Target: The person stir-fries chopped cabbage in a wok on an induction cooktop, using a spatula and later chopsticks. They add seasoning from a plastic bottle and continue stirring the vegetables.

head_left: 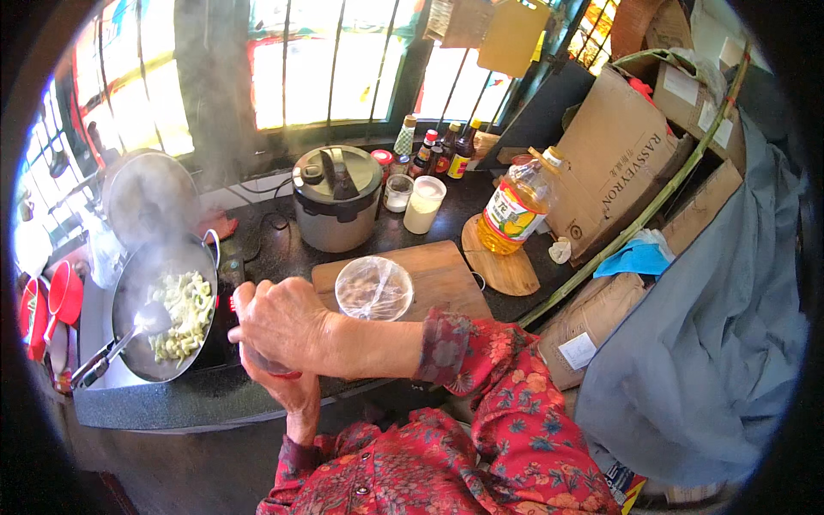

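Observation:
My two hands meet over the dark counter edge, just right of the wok. My left hand (292, 393) comes up from below and cups a small dark container with a red rim (273, 367). My right hand (281, 322) closes over its top, hiding most of it. Both sleeves are red and floral. The steaming wok (129, 283) holds chopped pale green vegetables (182, 313). A metal spatula (148, 321) rests in it, and neither hand touches the spatula.
A wooden cutting board (442, 275) carries a film-covered glass bowl (373, 287). Behind stand a cooker (335, 202), cups (423, 204), sauce bottles (446, 153) and an oil bottle (513, 206) on a round board. Cardboard boxes (618, 163) and grey-blue cloth (712, 343) fill the right; a pot lid (150, 197) stands left.

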Demonstrator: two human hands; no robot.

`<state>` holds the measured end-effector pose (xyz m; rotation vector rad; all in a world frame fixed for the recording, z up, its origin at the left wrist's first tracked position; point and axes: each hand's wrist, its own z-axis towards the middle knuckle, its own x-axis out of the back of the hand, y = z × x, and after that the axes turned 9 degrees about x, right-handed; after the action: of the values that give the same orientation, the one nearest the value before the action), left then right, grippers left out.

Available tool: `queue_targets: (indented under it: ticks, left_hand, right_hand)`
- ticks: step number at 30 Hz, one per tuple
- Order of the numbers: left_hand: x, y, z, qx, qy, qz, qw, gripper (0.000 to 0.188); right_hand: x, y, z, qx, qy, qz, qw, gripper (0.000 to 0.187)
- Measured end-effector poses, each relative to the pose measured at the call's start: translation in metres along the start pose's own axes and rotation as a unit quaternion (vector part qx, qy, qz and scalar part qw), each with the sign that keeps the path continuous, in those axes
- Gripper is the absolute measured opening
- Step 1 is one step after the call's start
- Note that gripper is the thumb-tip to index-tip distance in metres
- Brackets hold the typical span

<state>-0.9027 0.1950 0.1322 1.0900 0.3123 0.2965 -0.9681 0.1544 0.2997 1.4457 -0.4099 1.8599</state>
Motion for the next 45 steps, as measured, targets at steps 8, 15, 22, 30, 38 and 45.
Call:
queue_targets:
  ticks: [8,15,22,30,38,45]
  left_hand:
    - [0.049,-0.007,-0.023,-0.081,-0.033,0.143,0.986,0.095]
    - [0.021,0.001,-0.01,-0.099,0.013,0.059,0.993,0.086]
    - [0.009,-0.013,-0.011,-0.082,-0.072,0.166,0.98,0.069]
    - [0.017,-0.017,-0.033,-0.02,-0.103,0.242,0.965,0.062]
    - [0.041,-0.022,-0.046,0.015,-0.059,0.342,0.938,0.052]
    - [0.055,0.0,-0.064,0.076,-0.103,0.495,0.859,0.059]
  right_hand:
    - [0.052,0.063,-0.016,-0.125,0.055,0.245,0.96,0.028]
    - [0.158,0.172,-0.044,-0.13,0.127,0.253,0.95,0.033]
    - [0.252,0.257,-0.082,-0.296,0.101,0.031,0.949,0.025]
    - [0.155,0.41,-0.11,-0.355,0.082,-0.229,0.903,0.031]
    - [0.031,0.516,-0.169,-0.485,0.044,-0.13,0.864,0.032]
    - [-0.042,0.574,-0.191,-0.438,-0.024,-0.074,0.896,0.043]
